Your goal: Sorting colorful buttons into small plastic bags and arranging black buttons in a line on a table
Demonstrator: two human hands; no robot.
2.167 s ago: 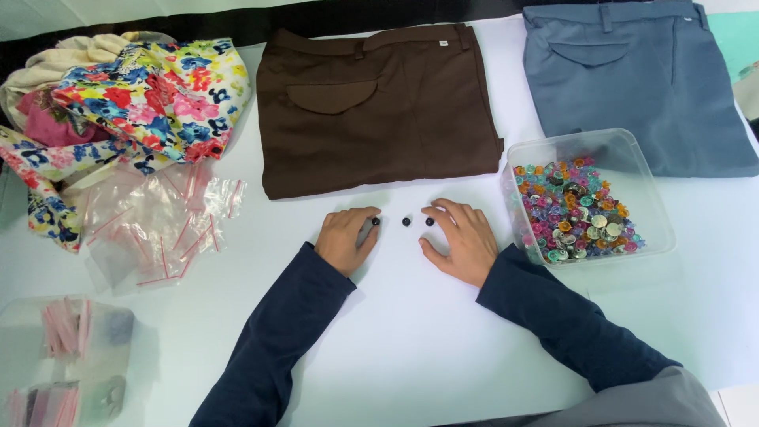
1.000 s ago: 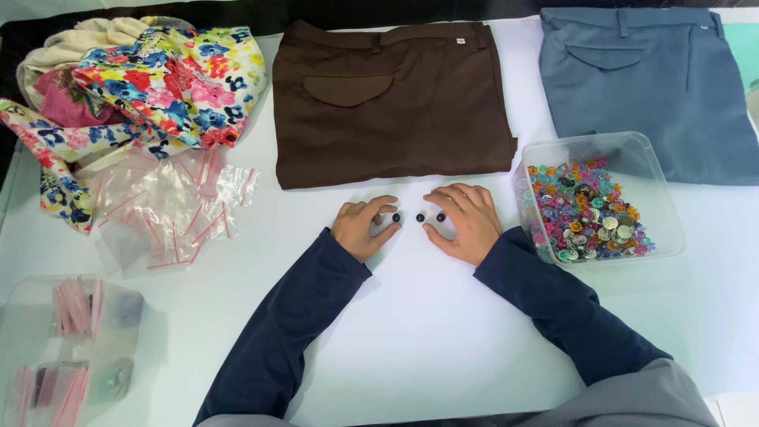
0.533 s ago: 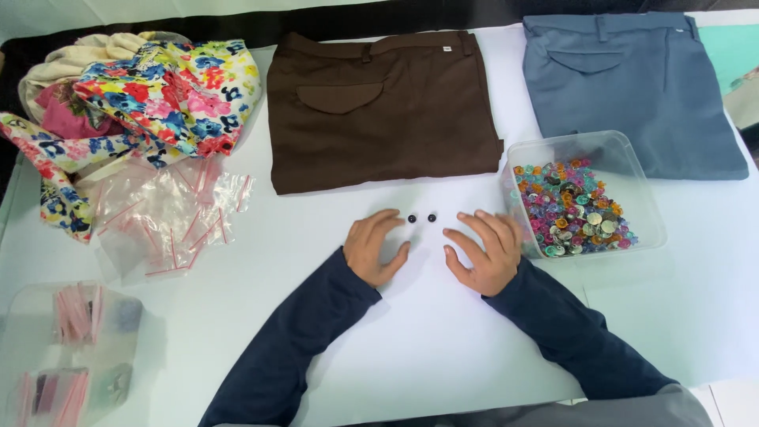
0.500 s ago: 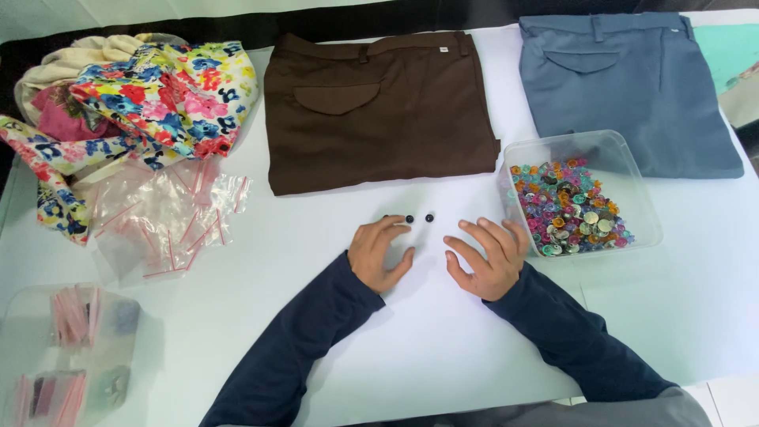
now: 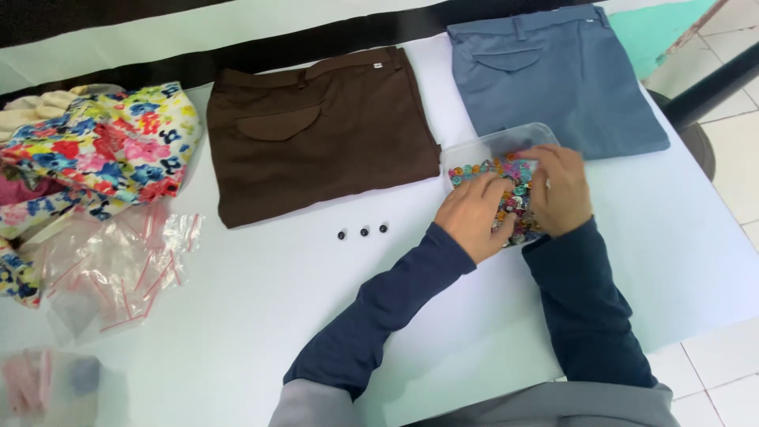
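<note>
Both my hands are in a clear plastic box (image 5: 473, 149) full of small colourful buttons (image 5: 506, 170). My left hand (image 5: 476, 215) lies palm down on the box's near left side, fingers spread among the buttons. My right hand (image 5: 560, 188) covers the right part, fingers curled down into the pile; whether it pinches a button is hidden. Three small black buttons (image 5: 363, 232) lie in a row on the white table (image 5: 261, 316), left of the box and just below folded brown trousers (image 5: 316, 134).
Folded blue trousers (image 5: 553, 75) lie behind the box. A floral cloth (image 5: 95, 150) is heaped at the far left, with several clear zip bags (image 5: 111, 269) below it. A clear container (image 5: 47, 383) stands at the lower left corner. The table's right edge drops to tiled floor.
Both hands left the black buttons at mid-table and moved right into the box of buttons. Three black buttons now lie in the row; earlier I saw two.
</note>
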